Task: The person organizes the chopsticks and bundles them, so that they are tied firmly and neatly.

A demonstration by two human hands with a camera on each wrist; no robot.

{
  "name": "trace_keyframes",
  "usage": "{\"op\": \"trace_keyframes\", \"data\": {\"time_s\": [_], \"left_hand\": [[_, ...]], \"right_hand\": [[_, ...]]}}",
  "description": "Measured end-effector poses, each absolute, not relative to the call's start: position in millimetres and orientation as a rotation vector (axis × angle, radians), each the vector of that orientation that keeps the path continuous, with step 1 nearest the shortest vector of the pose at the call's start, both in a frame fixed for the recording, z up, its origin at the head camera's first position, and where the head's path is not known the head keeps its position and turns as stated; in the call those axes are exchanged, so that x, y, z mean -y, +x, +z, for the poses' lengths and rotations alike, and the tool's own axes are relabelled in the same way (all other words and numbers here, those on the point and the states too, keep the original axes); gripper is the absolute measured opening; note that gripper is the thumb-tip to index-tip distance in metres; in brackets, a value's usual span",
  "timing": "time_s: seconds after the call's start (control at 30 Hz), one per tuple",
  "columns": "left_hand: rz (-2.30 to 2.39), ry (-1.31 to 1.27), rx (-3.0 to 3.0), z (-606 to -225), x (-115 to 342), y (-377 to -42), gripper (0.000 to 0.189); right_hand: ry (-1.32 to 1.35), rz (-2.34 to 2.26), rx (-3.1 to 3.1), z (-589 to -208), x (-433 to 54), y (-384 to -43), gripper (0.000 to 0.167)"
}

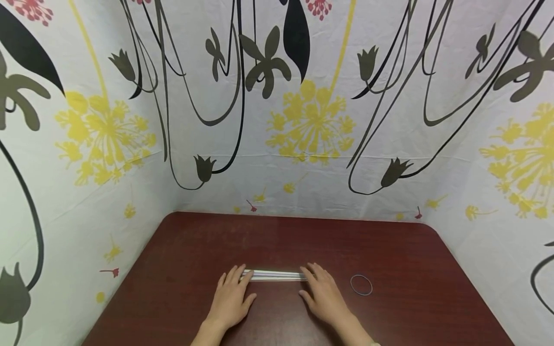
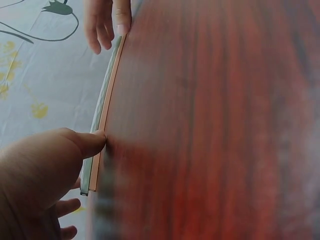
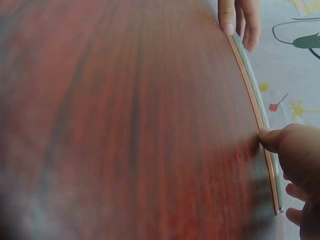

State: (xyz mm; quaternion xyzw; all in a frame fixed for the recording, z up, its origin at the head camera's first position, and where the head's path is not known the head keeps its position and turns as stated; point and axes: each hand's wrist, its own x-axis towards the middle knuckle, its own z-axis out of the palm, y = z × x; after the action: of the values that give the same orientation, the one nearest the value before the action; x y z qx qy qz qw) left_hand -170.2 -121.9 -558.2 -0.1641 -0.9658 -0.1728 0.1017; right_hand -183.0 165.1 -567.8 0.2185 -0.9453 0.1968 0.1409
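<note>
Several thin, straight pale sticks (image 1: 277, 276) lie side by side across the table in the head view. Over their left end is my left hand (image 1: 231, 298), its fingers stretched forward and the thumb apart on the near side. My right hand (image 1: 323, 294) rests its fingertips at the right end in the same way. From the left wrist, the row of sticks (image 2: 111, 85) shows an orange-tan near side and a pale greenish one behind. The right wrist view has the sticks (image 3: 250, 90) running between both hands. The fingers' far sides are partly hidden there.
To the right of my right hand lies a thin round band (image 1: 361, 285), flat on the dark red-brown table (image 1: 281, 240). White cloth (image 1: 303, 192) printed with flowers stands behind the table and along its sides.
</note>
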Motion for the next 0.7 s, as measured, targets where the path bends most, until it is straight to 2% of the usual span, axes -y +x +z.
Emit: {"op": "trace_keyframes", "data": {"time_s": [0.2, 0.5, 0.7], "left_hand": [[-0.520, -0.508, 2.856, -558.0, 119.5, -173.3, 0.054], [-0.533, -0.552, 2.834, -559.1, 117.6, -177.0, 0.050], [-0.519, -0.584, 2.837, -557.4, 116.0, -181.2, 0.048]], "right_hand": [[0.640, 0.547, 2.728, -568.6, -164.3, -185.3, 0.060], [0.690, 0.539, 2.712, -565.9, -160.0, -186.9, 0.045], [0.706, 0.507, 2.694, -567.9, -158.4, -191.0, 0.045]]}}
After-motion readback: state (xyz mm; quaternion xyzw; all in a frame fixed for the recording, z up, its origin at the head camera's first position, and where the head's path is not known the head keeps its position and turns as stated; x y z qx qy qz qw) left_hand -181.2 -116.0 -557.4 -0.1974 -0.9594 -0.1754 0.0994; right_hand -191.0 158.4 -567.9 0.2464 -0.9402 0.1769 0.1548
